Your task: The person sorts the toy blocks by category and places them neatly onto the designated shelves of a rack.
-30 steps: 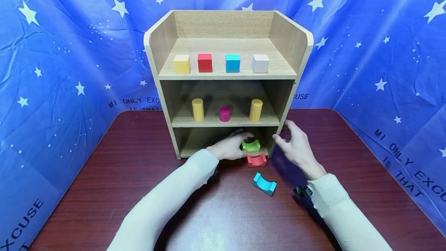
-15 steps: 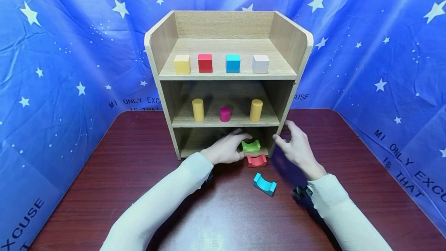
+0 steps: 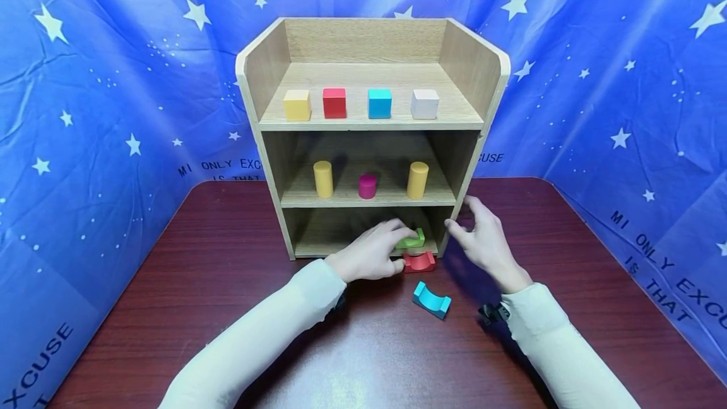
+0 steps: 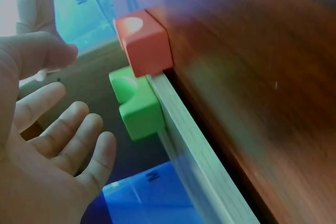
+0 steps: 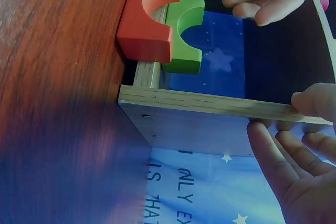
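Observation:
My left hand (image 3: 368, 254) hovers at the bottom opening of a wooden shelf (image 3: 363, 40), fingers loosely bent. In the left wrist view it stands apart from the green arch-shaped block (image 4: 143, 109) and the red arch-shaped block (image 4: 149, 45). Green sits on the bottom board's front edge; red lies just before it on the table, hollow side up. In the head view my left fingers partly overlap both. My right hand (image 3: 487, 243) grips the shelf's right side panel (image 5: 194, 121), thumb at its front edge and fingers on the outer face.
A blue arch-shaped block (image 3: 431, 300) lies on the dark red table (image 3: 363, 358) nearer me. Yellow, red, blue and white cubes (image 3: 379, 104) line the top board. The middle board bears two yellow cylinders (image 3: 323, 179) and a short magenta cylinder (image 3: 366, 187). Blue star-printed cloth (image 3: 613, 81) surrounds everything.
My left hand has drawn back toward me and slightly lower, from beside the green block to near the red one. Blocks and my right hand hold their places.

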Demonstrator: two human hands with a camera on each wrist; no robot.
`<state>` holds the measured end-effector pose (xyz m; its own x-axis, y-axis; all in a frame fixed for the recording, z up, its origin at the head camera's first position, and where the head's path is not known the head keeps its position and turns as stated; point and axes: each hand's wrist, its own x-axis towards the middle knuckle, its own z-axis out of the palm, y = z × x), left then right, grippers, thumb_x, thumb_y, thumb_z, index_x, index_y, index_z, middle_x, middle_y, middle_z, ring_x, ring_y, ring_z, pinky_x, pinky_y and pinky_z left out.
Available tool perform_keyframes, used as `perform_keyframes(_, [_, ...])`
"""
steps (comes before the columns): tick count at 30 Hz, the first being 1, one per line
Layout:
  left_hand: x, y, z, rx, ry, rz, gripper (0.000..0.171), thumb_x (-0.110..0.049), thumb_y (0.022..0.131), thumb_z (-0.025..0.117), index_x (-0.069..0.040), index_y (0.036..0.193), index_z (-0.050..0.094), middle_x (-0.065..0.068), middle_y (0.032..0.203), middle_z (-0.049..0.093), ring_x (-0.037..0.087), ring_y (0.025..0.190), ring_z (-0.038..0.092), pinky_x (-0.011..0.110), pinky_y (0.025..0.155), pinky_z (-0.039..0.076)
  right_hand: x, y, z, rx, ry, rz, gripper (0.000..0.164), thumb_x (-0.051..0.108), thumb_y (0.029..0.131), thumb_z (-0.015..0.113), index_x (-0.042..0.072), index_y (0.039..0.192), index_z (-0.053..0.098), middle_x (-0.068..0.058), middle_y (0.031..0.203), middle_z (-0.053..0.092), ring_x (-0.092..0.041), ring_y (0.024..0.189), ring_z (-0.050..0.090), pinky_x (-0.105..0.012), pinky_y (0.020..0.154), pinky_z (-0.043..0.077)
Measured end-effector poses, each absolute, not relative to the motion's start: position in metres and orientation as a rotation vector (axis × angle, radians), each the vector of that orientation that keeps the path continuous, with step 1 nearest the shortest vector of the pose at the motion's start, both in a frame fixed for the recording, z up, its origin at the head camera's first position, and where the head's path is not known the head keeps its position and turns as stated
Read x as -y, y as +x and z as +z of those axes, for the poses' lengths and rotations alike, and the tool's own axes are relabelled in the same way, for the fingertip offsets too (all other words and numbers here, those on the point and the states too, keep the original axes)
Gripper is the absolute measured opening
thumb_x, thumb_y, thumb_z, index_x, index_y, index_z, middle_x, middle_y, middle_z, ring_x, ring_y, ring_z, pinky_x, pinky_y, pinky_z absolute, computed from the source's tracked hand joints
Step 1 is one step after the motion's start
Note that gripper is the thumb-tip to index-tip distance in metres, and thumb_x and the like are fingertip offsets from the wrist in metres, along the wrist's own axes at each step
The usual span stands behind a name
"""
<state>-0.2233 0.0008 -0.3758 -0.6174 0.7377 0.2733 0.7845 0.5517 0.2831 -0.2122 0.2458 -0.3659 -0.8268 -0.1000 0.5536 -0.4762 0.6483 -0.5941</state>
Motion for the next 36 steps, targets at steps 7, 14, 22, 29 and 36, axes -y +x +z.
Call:
perform_keyframes(7, [-0.006,-0.211,-0.378,2.607,-1.389,-0.592,0.049,-0.021,0.079,0.068,-0.017,0.127,0.059,-0.002,0.116,0.054,0.011,0.104,0.050,0.027,0.088,0.043,-0.246,-0.212,-0.367,2.388,0.439,1.049,0.037,0.008,0.085,0.068,0.000,0.119,0.054,-0.018,0.096,0.065,-0.036,0.090,0.064,-0.049,0.067,0.054])
perform_keyframes(14, [-0.012,-0.199,-0.382,2.576,-1.449,-0.564,0.047,-0.023,0.078,0.069,-0.019,0.124,0.060,-0.006,0.114,0.053,0.010,0.100,0.051,0.025,0.087,0.042,-0.246,-0.212,-0.367,2.399,0.420,1.049,0.037,0.010,0.086,0.068,0.002,0.118,0.054,-0.016,0.097,0.066,-0.033,0.090,0.064,-0.046,0.068,0.055])
perform_keyframes(22, [-0.016,-0.192,-0.387,2.591,-1.489,-0.541,0.046,-0.024,0.078,0.069,-0.017,0.123,0.061,-0.004,0.108,0.057,0.007,0.093,0.052,0.021,0.081,0.043,-0.246,-0.212,-0.366,2.394,0.427,1.051,0.035,0.010,0.086,0.068,0.001,0.117,0.055,-0.016,0.095,0.066,-0.030,0.088,0.064,-0.045,0.067,0.055])
perform_keyframes(29, [-0.021,-0.187,-0.392,2.644,-1.546,-0.556,0.046,-0.026,0.079,0.072,-0.019,0.123,0.061,-0.008,0.115,0.056,0.003,0.104,0.051,0.019,0.088,0.041,-0.245,-0.210,-0.365,2.417,0.414,1.042,0.037,0.012,0.086,0.067,0.002,0.119,0.054,-0.014,0.097,0.066,-0.028,0.089,0.064,-0.046,0.068,0.055])
perform_keyframes(36, [-0.027,-0.186,-0.399,2.631,-1.624,-0.510,0.045,-0.027,0.079,0.074,-0.021,0.122,0.061,-0.011,0.114,0.054,0.002,0.105,0.048,0.017,0.090,0.038,-0.246,-0.210,-0.365,2.411,0.429,1.059,0.037,0.012,0.086,0.067,0.003,0.120,0.054,-0.015,0.098,0.065,-0.032,0.090,0.064,-0.046,0.068,0.055])
